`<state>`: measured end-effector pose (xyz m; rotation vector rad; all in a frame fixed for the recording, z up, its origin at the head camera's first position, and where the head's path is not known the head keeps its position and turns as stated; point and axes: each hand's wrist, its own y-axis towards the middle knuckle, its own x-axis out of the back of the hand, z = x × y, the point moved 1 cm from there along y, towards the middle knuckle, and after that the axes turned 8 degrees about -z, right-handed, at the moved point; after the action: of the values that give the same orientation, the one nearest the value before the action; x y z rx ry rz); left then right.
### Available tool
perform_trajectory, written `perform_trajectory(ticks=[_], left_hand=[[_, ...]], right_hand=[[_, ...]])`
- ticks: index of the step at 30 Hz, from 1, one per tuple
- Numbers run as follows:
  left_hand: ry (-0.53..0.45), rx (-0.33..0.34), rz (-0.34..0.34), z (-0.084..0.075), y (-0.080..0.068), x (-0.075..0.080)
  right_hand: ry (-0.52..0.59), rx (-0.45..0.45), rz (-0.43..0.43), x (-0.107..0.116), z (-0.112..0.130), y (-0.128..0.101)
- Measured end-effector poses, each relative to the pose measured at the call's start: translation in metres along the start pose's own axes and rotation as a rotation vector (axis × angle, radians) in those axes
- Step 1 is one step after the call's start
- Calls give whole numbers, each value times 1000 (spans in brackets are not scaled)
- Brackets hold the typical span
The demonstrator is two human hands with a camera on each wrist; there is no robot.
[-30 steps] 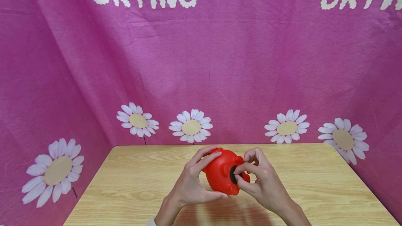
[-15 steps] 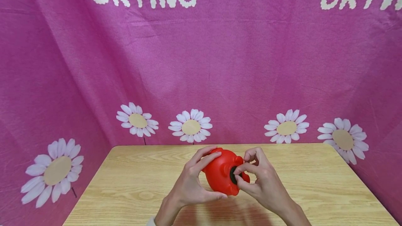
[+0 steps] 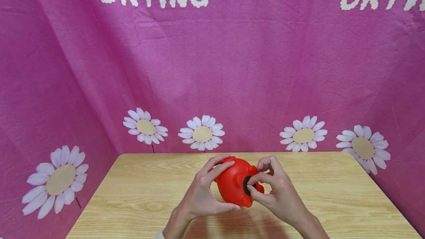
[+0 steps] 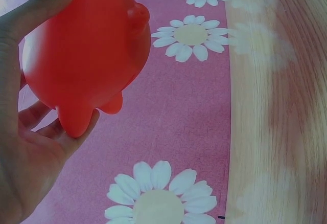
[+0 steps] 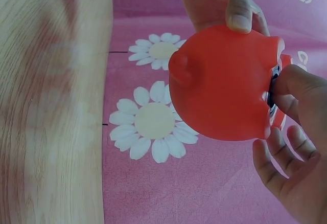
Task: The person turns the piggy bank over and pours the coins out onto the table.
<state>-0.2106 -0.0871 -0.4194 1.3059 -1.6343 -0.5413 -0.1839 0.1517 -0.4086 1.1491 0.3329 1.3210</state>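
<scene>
- Aloft in the head view, a red toy [image 3: 230, 185] sits in a person's left hand [image 3: 201, 194] above a wooden table [image 3: 146, 191]; the right hand [image 3: 277, 187] pinches its black plug [image 3: 245, 188], whose scant edge could slip from the fingertips.
- Left wrist view: thumb and fingers span the smooth curve; a sharp tug could wrench it free.
- Right wrist view: the pinch half hides the black plug; sudden release could jolt the red toy tableward.
</scene>
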Motion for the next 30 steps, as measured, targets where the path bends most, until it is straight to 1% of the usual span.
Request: perform_trajectory(ticks=[2,4,8,11,16,21,24,30], left_hand=[[3,1,0,0,0,0],[4,4,2,0,0,0],[6,8,5,0,1,0],[11,14,1,1,0,2],[3,20,-3,2,0,3],[9,22,-5,3,-1,3],[12,24,-10,3,-1,4],[10,19,-17,3,-1,6]], right_hand=[[-3,16,6,0,0,0],[-15,55,3,0,-1,0],[-30,137,-39,3,-2,1],[-24,154,-79,6,-4,3],[12,134,-118,12,-8,6],[35,141,-137,14,-10,7],[36,136,-135,14,-11,7],[52,96,-106,15,-13,6]])
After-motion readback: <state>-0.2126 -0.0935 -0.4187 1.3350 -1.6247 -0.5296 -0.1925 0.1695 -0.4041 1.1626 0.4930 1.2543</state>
